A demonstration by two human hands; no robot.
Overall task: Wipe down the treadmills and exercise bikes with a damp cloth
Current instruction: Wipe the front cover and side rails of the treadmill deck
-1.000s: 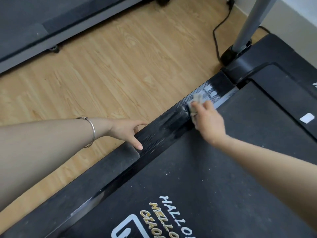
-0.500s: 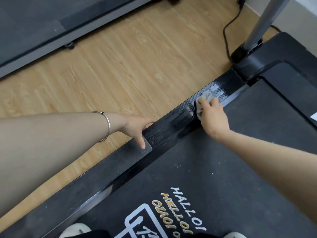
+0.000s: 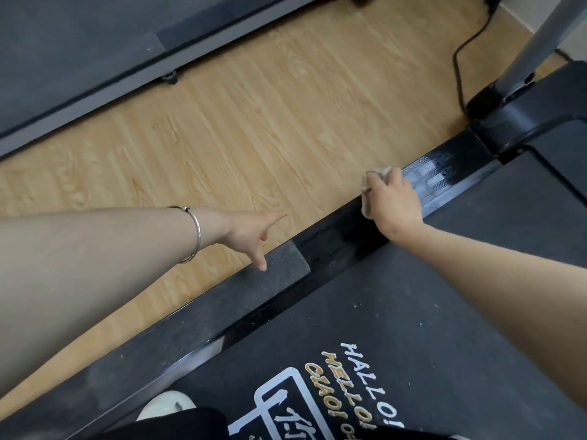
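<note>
Black side rail (image 3: 336, 246): glossy and wet-looking from the upright post (image 3: 536, 36) down to the right hand; nearer the person it is dull and speckled with dust, so that stretch looks unwiped.
Cloth (image 3: 367, 198): pale and bunched on the rail's outer edge, beside the wooden floor (image 3: 254, 122), with most of it hidden under the hand.
Right hand (image 3: 394, 204): fingers curled over the cloth, pressing it onto the rail.
Left hand (image 3: 247, 230): holds nothing. The index finger is stretched forward over the floor and the thumb points down, its tip at the edge of the grey grip patch (image 3: 286, 265). Whether it touches is hard to tell.
Change in cloth: half a second ago it sat further up the rail, close to the post's base. It has since come back toward the person and out to the rail's edge.
Change in left hand: it was hooked over the rail's edge as a brace, and has now lifted off and drifted out over the floor.
Meaning for the task: the stroke seems to be working down the rail, and the dusty near half probably comes next. The belt (image 3: 413, 312) is also flecked with debris.
</note>
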